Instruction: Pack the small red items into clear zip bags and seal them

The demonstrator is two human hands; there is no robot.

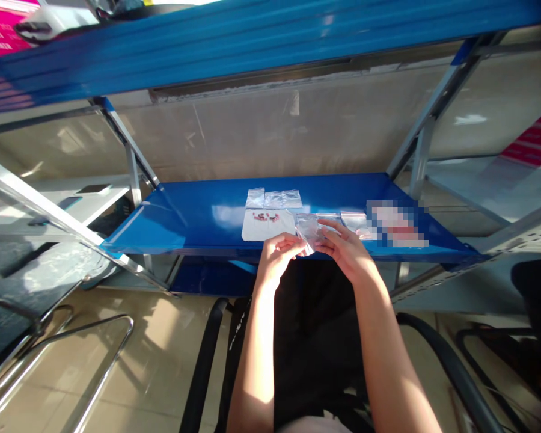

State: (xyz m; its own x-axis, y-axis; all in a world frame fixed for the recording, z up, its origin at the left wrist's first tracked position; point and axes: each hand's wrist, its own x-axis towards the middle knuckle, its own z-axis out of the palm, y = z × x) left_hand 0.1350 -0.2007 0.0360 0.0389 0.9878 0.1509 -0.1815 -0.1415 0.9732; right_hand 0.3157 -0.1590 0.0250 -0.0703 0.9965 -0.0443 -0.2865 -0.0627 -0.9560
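My left hand [277,258] and my right hand [345,249] pinch a small clear plastic bag [307,231] between them, just above the front edge of a blue metal shelf [180,225]. Behind the hands, a white sheet with red marks [268,225] lies on the shelf. Three small clear bags [255,197] sit in a row beyond that sheet. To the right of my right hand are more clear bags [355,222], and next to them is a pixelated, blurred packet [394,225]. Its contents cannot be made out.
Grey metal uprights [437,102] hold the blue shelf, and another blue shelf [207,54] runs overhead. A dark phone-like object [94,189] lies on a pale shelf at the left. Chair armrests [455,367] flank my arms above a tiled floor [162,343].
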